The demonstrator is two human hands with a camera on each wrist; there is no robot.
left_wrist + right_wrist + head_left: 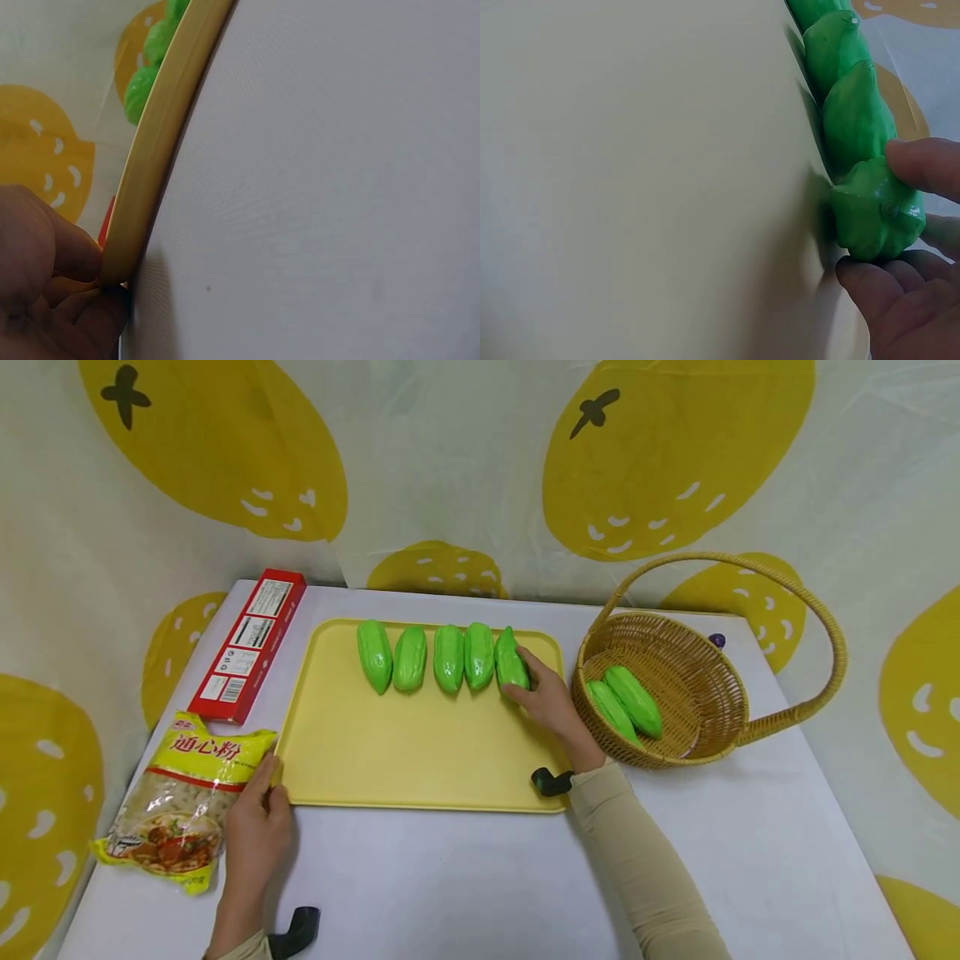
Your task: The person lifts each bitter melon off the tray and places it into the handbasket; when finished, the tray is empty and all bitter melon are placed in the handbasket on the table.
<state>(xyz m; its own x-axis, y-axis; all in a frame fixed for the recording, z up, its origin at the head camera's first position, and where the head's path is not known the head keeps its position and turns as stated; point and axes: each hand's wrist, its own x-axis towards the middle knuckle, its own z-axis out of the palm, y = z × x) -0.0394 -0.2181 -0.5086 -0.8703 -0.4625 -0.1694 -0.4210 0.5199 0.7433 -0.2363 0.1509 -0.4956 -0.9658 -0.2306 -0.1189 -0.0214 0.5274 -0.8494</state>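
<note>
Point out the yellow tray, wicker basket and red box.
Yellow tray point(412, 747): head view, bare middle.
Wicker basket point(663, 642): head view, inner back wall.
Red box point(251, 639): head view, printed upper face.

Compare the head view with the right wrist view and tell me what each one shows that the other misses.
Only the head view shows the wicker basket holding two green vegetables, the red box, the pasta bag and the left hand at the tray's near left corner.

Only the right wrist view shows the end face of the held vegetable, with a small round mark on it.

Both show the right hand gripping the held vegetable at the end of a row, the yellow tray and the patterned cloth behind.
</note>
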